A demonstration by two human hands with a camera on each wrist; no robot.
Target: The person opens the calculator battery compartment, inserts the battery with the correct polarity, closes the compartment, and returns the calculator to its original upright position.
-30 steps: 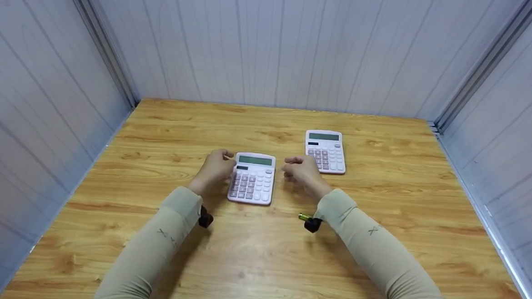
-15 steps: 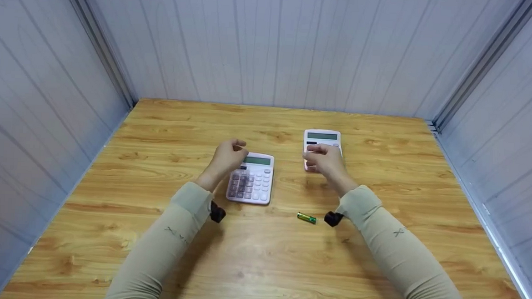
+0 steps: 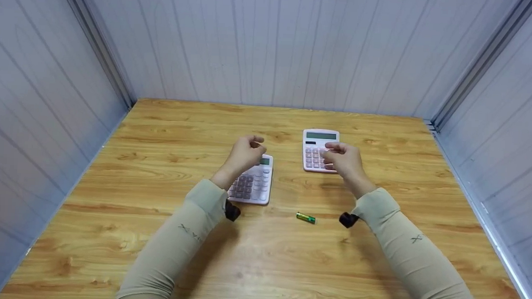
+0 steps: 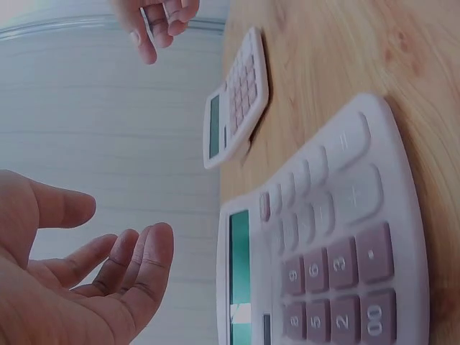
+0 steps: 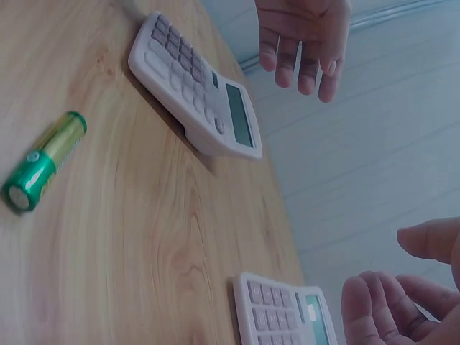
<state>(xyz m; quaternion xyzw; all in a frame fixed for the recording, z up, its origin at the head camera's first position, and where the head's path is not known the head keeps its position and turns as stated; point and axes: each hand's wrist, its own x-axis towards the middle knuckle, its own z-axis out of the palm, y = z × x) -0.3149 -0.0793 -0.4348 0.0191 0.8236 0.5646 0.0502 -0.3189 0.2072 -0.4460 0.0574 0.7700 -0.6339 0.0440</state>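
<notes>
Two pale pink calculators lie face up on the wooden table. My left hand [image 3: 246, 154] hovers above the nearer calculator [image 3: 259, 185], covering its upper left part in the head view. Loosely bent, its fingers [image 4: 154, 266] hold nothing, and a gap separates them from the thumb. Over the right side of the farther calculator [image 3: 313, 156] is my right hand [image 3: 345, 162], also holding nothing, thumb apart from the fingers. A green and gold battery [image 5: 47, 162] lies on its side on the table, between the two forearms in the head view.
The wood-grain table [image 3: 157, 130] is bounded by pale panel walls [image 3: 253, 44] at the back and both sides. A small black wrist camera [image 3: 232, 210] hangs under the left cuff, another black camera [image 3: 348, 220] under the right cuff.
Both hands have moved to the right, away from the nearer calculator's sides to above the calculators. The battery, partly hidden by the right wrist earlier, is now fully visible. Neither calculator has visibly moved.
</notes>
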